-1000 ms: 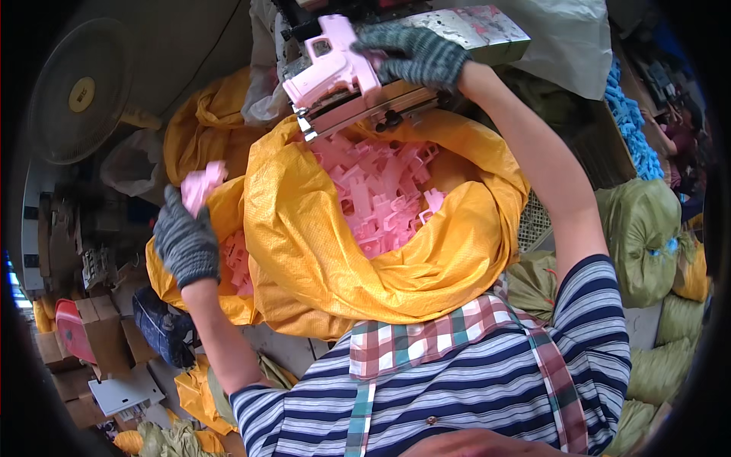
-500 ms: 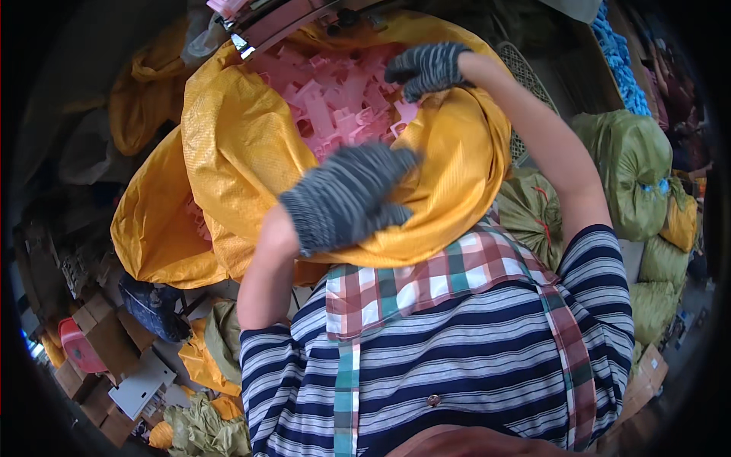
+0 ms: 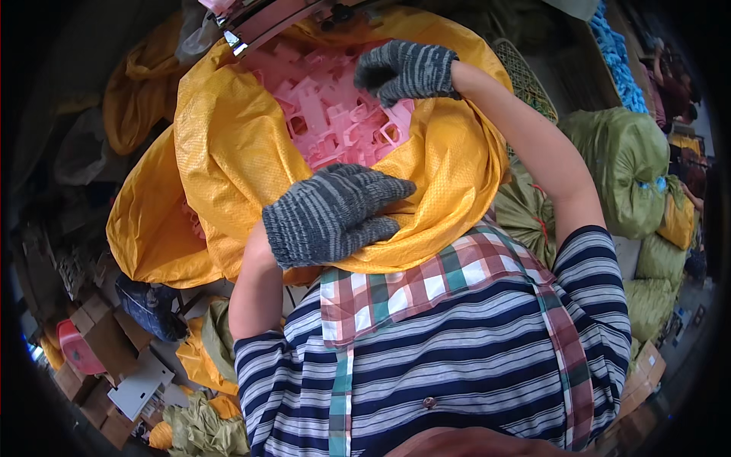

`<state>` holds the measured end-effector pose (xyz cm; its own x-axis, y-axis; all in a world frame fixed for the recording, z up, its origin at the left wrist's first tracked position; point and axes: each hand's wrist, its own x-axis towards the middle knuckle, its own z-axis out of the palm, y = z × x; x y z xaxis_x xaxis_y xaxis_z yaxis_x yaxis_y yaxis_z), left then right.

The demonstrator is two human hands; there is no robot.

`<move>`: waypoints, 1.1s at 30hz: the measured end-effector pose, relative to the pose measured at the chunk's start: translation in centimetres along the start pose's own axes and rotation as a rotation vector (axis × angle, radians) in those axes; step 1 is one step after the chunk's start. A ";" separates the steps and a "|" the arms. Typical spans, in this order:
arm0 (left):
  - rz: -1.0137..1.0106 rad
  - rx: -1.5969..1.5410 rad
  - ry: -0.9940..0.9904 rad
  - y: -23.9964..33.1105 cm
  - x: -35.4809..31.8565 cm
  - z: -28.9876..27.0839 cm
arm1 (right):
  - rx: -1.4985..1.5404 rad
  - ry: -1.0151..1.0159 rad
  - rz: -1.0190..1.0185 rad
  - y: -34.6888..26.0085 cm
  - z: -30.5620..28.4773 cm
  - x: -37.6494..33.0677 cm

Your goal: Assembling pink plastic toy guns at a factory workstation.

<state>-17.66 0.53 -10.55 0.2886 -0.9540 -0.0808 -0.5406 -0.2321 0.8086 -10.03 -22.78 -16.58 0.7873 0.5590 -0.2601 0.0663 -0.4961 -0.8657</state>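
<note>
From the head camera we look straight down into a big yellow woven sack (image 3: 228,152), its mouth rolled wide, and inside it sits a heap of pink plastic parts (image 3: 327,122), filling the middle of the opening. Our right hand (image 3: 407,70), in a grey striped knit glove, is down on the far side of the heap, fingers curled together onto the pieces, though we cannot tell if any one part is actually gripped. Our left hand (image 3: 331,213), gloved the same, hangs above the near rim of the sack, fingers together and loosely extended, holding nothing. These parts look light, rigid and hollow-framed, likely to snag on each other, so we'd take one by an open edge or bar. Green sacks (image 3: 628,167) stand off to the right.
</note>
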 end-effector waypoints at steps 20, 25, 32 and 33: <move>-0.170 0.055 0.244 -0.2 -0.9 -2.8 | -0.179 0.038 0.167 2.0 3.0 -3.2; -0.061 0.337 0.776 -1.4 0.4 -5.0 | -0.195 0.370 -0.308 -5.8 0.2 -5.2; 0.226 0.707 0.828 -2.9 0.7 -10.4 | -0.495 0.429 -0.704 -12.1 -3.6 -4.6; 0.199 0.695 0.770 -3.5 0.5 -11.0 | -0.527 0.415 -0.682 -11.5 -3.7 -4.1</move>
<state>-6.93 3.00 -7.02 0.4369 -0.6652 0.6055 -0.8968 -0.3748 0.2353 -11.78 -21.82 -3.98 0.6248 0.6084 0.4894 0.7790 -0.4423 -0.4445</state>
